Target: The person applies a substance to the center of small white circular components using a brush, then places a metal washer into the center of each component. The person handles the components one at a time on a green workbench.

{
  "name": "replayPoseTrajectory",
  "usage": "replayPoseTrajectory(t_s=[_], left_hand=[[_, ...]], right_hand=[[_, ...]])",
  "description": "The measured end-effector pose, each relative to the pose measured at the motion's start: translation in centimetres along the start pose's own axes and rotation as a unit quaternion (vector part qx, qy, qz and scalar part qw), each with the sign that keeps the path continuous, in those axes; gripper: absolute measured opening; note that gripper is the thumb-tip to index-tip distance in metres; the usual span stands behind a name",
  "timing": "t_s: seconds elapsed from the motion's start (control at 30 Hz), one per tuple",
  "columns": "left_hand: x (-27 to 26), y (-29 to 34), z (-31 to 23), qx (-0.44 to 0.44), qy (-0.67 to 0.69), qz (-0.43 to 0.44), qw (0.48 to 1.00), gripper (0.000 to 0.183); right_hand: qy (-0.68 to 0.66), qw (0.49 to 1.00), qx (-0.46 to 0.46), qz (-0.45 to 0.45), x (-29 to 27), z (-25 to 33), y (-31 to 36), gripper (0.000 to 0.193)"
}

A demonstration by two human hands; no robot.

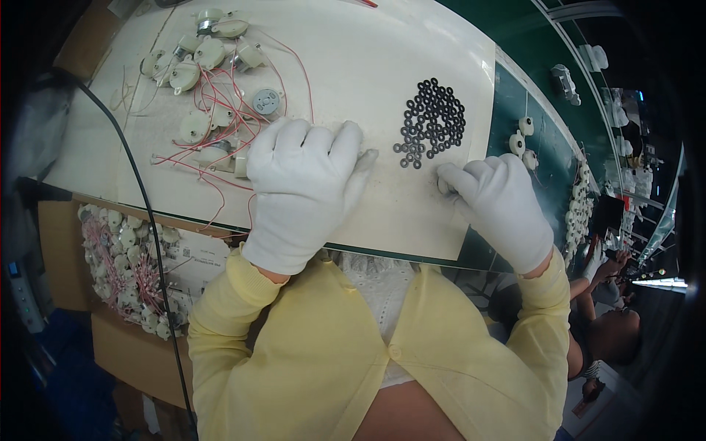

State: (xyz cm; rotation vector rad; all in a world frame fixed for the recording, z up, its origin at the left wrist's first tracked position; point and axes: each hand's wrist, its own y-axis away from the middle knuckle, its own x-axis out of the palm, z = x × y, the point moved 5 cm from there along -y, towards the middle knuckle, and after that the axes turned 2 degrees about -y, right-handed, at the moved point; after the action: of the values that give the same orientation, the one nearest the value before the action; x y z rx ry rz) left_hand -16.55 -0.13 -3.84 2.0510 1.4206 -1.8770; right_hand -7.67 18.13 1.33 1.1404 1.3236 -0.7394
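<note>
Both my hands wear white gloves. My left hand (303, 173) is over the table, its fingers curled under and its thumb pointing right; whatever lies beneath the fingers is hidden. Close against its left side sits a pale round motor (241, 162), one of a loose pile of motors (208, 54) with tangled red and white wires (223, 94). My right hand (501, 198) has thumb and fingertips pinched together just below a patch of small black rings (434, 114). A small dark spot shows at those fingertips, too small to name.
A cardboard box (118, 334) of wired motors stands below the table's left edge, with a black cable (134, 165) running past it. Several white parts (527, 126) sit on the green surface (507, 92) at right. Another person (614, 334) is at far right.
</note>
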Motion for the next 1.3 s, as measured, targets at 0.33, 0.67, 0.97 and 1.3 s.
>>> replayPoseTrajectory(t_s=[0.33, 0.67, 0.97, 1.3], left_hand=[[0.0, -0.2, -0.2, 0.016, -0.001, 0.001, 1.000, 0.023], [-1.1, -0.3, -1.5, 0.110, 0.058, -0.035, 0.992, 0.035], [-1.0, 0.0, -1.6, 0.106, 0.050, 0.004, 0.993, 0.040], [-1.0, -0.2, -1.6, 0.103, 0.062, 0.010, 0.993, 0.038]], right_hand=[[0.029, 0.977, 0.181, -0.112, 3.6, -0.7, 7.0, 0.035], [-0.071, 0.912, 0.320, -0.248, 3.5, -1.4, 6.9, 0.030], [-0.246, 0.809, 0.428, -0.318, 3.7, -5.5, 8.2, 0.020], [-0.104, 0.831, 0.511, -0.194, 6.0, -12.1, 12.9, 0.046]])
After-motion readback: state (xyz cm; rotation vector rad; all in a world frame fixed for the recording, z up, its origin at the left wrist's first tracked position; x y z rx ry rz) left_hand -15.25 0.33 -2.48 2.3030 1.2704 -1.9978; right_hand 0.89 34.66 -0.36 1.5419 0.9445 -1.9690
